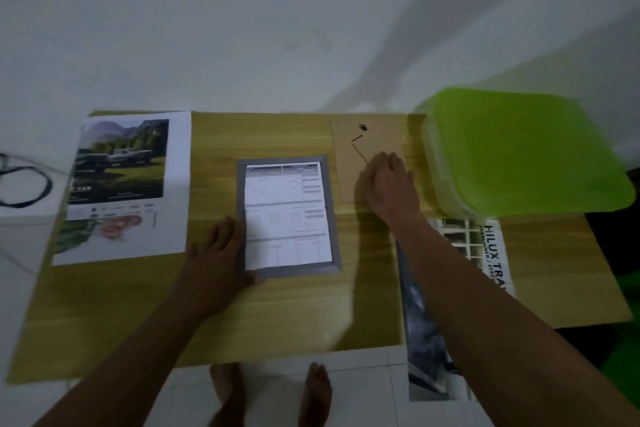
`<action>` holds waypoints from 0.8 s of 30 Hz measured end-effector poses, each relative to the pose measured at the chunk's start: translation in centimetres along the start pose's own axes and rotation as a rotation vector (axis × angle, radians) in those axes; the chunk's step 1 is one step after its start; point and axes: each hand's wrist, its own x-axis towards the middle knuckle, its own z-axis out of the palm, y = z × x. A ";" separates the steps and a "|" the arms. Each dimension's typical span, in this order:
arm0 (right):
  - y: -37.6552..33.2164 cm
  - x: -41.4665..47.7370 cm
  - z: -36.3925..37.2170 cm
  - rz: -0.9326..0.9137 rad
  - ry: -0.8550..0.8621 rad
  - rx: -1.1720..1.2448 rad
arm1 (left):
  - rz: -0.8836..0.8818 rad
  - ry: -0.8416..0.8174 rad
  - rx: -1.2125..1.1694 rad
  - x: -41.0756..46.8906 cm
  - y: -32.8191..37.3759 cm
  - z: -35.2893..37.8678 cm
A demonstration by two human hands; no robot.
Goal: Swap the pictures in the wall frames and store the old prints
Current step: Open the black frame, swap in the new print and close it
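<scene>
Grey frame (333, 218) lies flat at mid-desk, a printed sheet (287, 215) of text and tables set inside it. Left hand (214, 253) rests on the frame's lower left edge, fingers fairly straight, thumb at the bottom corner. Brown backing board (349, 163) lies just beside the frame, to the right. The right hand (389, 191) is palm-down on it with fingers bent; grip on the edge: cannot tell, blurred.

Desk (294, 315): yellow wood grain, pushed against a plain white wall (242, 28). Pale tiled floor (363, 385) in front, bare feet (315, 388) on it.

Car print (128, 177) at the left end. Green-lidded box (519, 149) at the right end, touching the board's far corner. A second print (491, 253) lies below the box, partly under the right forearm and hanging over the front edge. Black cable (24, 187) off the desk, left.
</scene>
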 end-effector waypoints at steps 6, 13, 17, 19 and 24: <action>-5.3 -5.8 1.6 -0.331 -0.031 0.158 | -0.032 -0.005 -0.079 -0.6 0.0 -0.6; -7.4 -5.2 3.0 -0.447 -0.267 0.046 | -0.024 0.026 -0.074 -1.1 -0.6 -1.1; -7.5 -5.4 3.3 -0.441 -0.299 0.041 | -0.019 0.067 -0.027 -1.3 -0.4 -1.0; -7.4 -5.4 3.4 -0.429 -0.307 0.047 | -0.037 0.074 -0.021 -1.3 0.1 -1.0; -7.8 -4.8 3.7 -0.435 -0.273 0.075 | -0.072 0.111 0.031 -0.9 0.7 -1.4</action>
